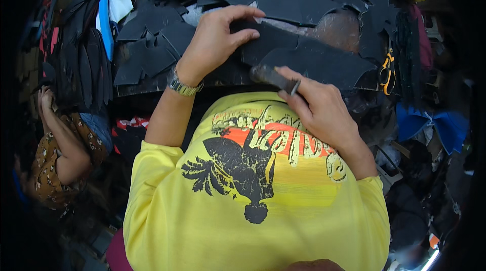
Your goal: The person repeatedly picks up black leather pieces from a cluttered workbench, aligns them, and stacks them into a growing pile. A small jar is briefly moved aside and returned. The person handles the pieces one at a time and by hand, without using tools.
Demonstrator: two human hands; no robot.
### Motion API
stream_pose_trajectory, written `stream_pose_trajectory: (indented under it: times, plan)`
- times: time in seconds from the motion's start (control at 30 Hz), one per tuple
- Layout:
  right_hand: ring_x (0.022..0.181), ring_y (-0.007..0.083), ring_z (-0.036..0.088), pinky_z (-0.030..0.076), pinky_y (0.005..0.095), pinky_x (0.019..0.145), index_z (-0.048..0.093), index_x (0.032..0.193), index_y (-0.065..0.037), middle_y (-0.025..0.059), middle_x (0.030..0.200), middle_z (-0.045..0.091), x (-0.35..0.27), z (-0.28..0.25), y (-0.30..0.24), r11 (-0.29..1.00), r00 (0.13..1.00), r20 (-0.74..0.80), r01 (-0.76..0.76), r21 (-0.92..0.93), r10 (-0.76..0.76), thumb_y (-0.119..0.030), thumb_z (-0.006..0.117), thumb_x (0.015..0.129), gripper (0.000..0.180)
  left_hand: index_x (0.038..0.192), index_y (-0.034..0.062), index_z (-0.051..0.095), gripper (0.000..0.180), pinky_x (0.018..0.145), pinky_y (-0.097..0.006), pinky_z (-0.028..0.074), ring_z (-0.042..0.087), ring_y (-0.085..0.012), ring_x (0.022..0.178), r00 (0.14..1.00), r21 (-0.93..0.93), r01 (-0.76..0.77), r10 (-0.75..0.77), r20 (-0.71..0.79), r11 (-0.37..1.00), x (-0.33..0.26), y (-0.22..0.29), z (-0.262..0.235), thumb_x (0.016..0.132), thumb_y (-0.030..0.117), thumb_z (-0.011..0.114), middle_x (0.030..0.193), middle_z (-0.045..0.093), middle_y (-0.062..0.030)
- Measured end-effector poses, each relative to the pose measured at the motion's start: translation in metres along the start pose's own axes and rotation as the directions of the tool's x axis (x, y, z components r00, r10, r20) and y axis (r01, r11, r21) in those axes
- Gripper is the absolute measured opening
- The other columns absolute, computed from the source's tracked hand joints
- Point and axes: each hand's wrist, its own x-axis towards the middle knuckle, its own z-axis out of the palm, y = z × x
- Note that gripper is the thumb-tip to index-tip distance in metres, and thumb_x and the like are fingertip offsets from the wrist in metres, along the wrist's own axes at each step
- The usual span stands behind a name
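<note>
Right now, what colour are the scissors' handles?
The handles are yellow-orange, clearest in the head view.

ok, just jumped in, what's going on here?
The right hand grips a dark tool, blurred, held near the front edge of the layered dark sheet pieces. The left hand is over those pieces, thumb and index finger apart, nothing visible between them. Scissors with yellow-orange handles lie at the right. Another person is off to the left.
</note>
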Motion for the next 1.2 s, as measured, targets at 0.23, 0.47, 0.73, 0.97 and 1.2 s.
stream_pose_trajectory:
  times: [0.23, 0.47, 0.73, 0.97, 1.2]
  plan:
    - [0.078, 0.0222, 0.070, 0.055, 0.0313, 0.074, 0.072, 0.119, 0.000, 0.0140, 0.095, 0.073, -0.041, -0.053, 0.023, 0.994, 0.890, -0.452, 0.013, -0.107, -0.060, 0.004, 0.076, 0.077, 0.043, 0.103, 0.0008, 0.077, 0.024, 0.082, -0.024, 0.056, 0.068, -0.0131, 0.096, 0.971, -0.236, -0.238, 0.239, -0.023, 0.942, -0.019, 0.013, -0.065, 0.083, -0.012, 0.072, 0.104, 0.069, -0.0055]
    - [0.080, 0.0251, 0.068, 0.052, 0.0341, 0.077, 0.072, 0.121, -0.004, 0.0118, 0.093, 0.070, -0.033, -0.058, 0.081, 0.873, 0.809, -0.581, -0.219, -0.436, -0.087, -0.005, 0.076, 0.085, 0.036, 0.105, 0.0023, 0.077, 0.017, 0.089, -0.026, 0.055, 0.068, -0.0142, 0.097, 0.960, -0.091, -0.277, 0.271, -0.072, 0.957, 0.008, 0.001, -0.120, 0.089, -0.003, 0.071, 0.105, 0.071, -0.0044]
    - [0.111, 0.0339, 0.063, 0.048, 0.0396, 0.097, 0.069, 0.124, -0.003, 0.0179, 0.116, 0.068, 0.026, -0.073, 0.050, 0.940, 0.834, -0.537, -0.070, -0.334, -0.129, -0.017, 0.077, 0.087, 0.041, 0.119, 0.0101, 0.075, 0.028, 0.091, -0.027, 0.053, 0.069, -0.0188, 0.100, 0.988, 0.249, -0.147, 0.133, 0.074, 0.957, 0.097, -0.050, -0.099, 0.091, 0.013, 0.075, 0.108, 0.072, -0.0020]
    - [0.133, 0.0347, 0.052, 0.036, 0.0553, 0.116, 0.057, 0.141, -0.006, 0.0171, 0.141, 0.058, 0.096, -0.052, 0.041, 0.775, 0.944, -0.266, -0.017, -0.631, -0.196, -0.038, 0.084, 0.078, 0.075, 0.105, 0.0021, 0.073, 0.019, 0.080, -0.032, 0.056, 0.070, -0.0187, 0.087, 0.953, 0.378, -0.263, 0.300, -0.042, 0.888, 0.092, -0.031, -0.077, 0.086, 0.000, 0.073, 0.098, 0.074, -0.0101]
    - [0.132, 0.0346, 0.051, 0.029, 0.0589, 0.119, 0.060, 0.134, -0.008, 0.0148, 0.133, 0.059, 0.099, -0.043, 0.055, 0.815, 0.970, -0.192, 0.011, -0.579, -0.150, -0.033, 0.086, 0.076, 0.068, 0.120, 0.0102, 0.073, 0.048, 0.079, -0.028, 0.059, 0.067, -0.0167, 0.095, 0.777, 0.193, -0.527, 0.561, -0.286, 0.828, 0.000, -0.001, -0.069, 0.077, -0.008, 0.081, 0.109, 0.061, -0.0058]
